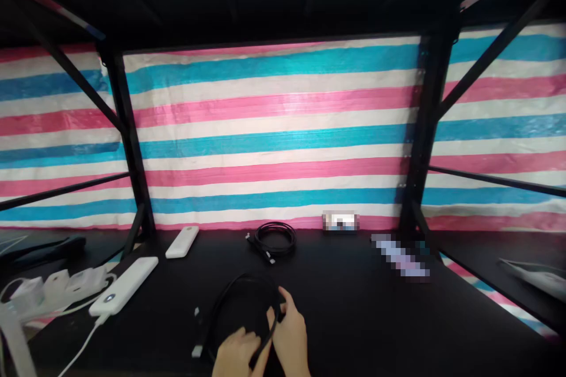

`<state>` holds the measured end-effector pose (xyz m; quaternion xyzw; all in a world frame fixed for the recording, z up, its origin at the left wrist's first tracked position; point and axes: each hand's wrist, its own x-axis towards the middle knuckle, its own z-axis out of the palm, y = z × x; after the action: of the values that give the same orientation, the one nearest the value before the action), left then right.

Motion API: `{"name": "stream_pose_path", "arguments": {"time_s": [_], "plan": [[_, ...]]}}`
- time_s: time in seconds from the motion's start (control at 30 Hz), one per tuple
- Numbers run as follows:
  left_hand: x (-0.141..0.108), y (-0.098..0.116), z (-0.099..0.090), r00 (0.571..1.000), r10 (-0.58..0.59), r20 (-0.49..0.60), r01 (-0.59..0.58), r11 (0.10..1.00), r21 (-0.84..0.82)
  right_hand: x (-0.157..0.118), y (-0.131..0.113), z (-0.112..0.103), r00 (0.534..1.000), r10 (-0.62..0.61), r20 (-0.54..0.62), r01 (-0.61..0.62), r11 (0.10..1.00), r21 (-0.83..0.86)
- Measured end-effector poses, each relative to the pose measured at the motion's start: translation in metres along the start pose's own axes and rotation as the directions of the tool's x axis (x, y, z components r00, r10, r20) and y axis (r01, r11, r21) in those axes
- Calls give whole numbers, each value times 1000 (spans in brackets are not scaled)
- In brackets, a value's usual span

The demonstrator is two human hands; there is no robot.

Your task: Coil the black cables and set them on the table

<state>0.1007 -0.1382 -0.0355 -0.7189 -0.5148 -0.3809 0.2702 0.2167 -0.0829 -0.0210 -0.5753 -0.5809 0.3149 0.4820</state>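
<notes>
A black cable (220,300) is bent into a large loop low over the black shelf, just in front of me. My left hand (239,353) is closed around the near side of the loop at the bottom of the view. Higher and to the right, my right hand (289,330) pinches the loop's right side between thumb and fingers. A plug with a light metal tip (197,351) lies left of my left hand, and a second small light tip shows above it. Beyond the loop rests another coiled black cable (275,238) with two plugs.
Two white power banks (126,287) lie at the left, the nearer with a white cable (84,344) plugged in. A white power strip with chargers (57,291) stands at far left. Pixelated items (400,256) lie back right. Black posts (427,129) and striped sheeting (283,141) enclose the shelf.
</notes>
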Motion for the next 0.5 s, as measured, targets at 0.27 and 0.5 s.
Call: {"name": "stream_pose_path", "arguments": {"time_s": [0.27, 0.5], "plan": [[4, -3, -33, 913, -359, 192, 406, 841, -358, -12, 2, -15, 977, -126, 169, 111, 989, 98], [16, -15, -95, 795, -589, 144, 577, 661, -480, -28, -2, -50, 955, -1, 297, -80, 962, 261]]}}
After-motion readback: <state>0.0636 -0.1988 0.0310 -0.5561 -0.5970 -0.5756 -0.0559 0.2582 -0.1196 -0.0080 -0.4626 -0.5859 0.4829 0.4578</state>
